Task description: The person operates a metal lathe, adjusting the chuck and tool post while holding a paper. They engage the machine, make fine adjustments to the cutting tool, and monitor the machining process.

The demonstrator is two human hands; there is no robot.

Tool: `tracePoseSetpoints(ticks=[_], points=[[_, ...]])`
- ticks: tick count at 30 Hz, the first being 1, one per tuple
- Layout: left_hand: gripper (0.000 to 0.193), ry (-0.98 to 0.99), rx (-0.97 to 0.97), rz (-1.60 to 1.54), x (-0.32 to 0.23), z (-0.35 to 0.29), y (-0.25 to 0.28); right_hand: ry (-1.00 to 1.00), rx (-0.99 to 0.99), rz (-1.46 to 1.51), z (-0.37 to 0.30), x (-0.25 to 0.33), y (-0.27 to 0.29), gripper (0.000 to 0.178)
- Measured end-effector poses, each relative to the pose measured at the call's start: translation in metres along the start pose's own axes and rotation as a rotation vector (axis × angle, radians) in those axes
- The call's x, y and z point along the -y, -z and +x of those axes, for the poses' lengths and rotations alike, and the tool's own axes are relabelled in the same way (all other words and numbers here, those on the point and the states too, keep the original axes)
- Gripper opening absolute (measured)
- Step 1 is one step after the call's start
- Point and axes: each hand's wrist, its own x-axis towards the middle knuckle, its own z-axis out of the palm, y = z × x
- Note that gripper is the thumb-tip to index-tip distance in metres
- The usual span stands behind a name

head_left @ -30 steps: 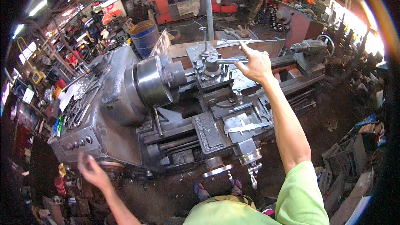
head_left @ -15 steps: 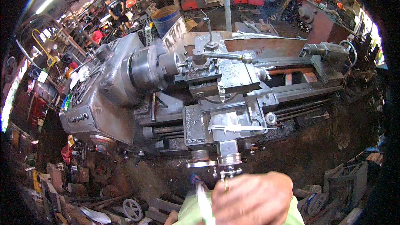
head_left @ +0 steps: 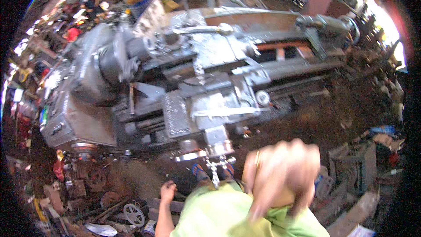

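Observation:
My right hand [head_left: 283,175] is raised close in front of my green shirt, large and smeared by motion, with a ring on one finger. Its fingers bend downward, and whether anything is in them does not show. Lower and to the left, my left hand [head_left: 168,191] is held away from my body with its fingers curled in; nothing shows in it. Ahead of both stands a metal lathe [head_left: 94,118]. A caliper [head_left: 232,112] lies across its carriage [head_left: 177,114]. Neither hand touches the machine.
The lathe's chuck [head_left: 114,61] is at the left and its tailstock [head_left: 326,26] at the far right. Cross-slide handles [head_left: 215,164] jut toward me. Scrap metal and a spoked wheel [head_left: 133,215] lie at lower left; more metal parts [head_left: 351,166] are stacked at right.
My right hand has moved right and slightly up. The blurred white thing beside it no longer shows. My left hand has come into view, and the view has tipped downward.

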Motion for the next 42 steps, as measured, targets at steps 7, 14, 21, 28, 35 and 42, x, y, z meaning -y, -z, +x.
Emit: tracePoseSetpoints(ticks=[7,14,21,28,35,42], points=[[0.037,0.114,0.082,0.226,0.024,-0.016,-0.018,-0.509,-1.246,-1.098,-0.166,-0.036,0.192,0.025],[0.043,0.286,0.062,0.437,0.067,-0.058,-0.006,-1.494,-1.081,-1.631,-0.306,-0.043,0.254,0.048],[0.046,0.35,0.0,0.39,0.068,-0.058,0.009,-1.395,-0.75,-1.955,-0.192,-0.039,0.317,0.058],[0.048,0.275,-0.154,0.326,0.024,-0.069,0.013,-1.77,-0.143,-1.85,-0.271,-0.059,0.374,0.04],[0.056,0.479,-0.153,0.315,0.048,-0.08,0.031,-1.407,-0.547,-1.551,-0.372,-0.043,0.432,0.04],[0.054,0.459,-0.035,0.514,0.077,-0.054,0.065,-1.336,-0.98,-1.086,-0.36,-0.03,0.359,0.06]])
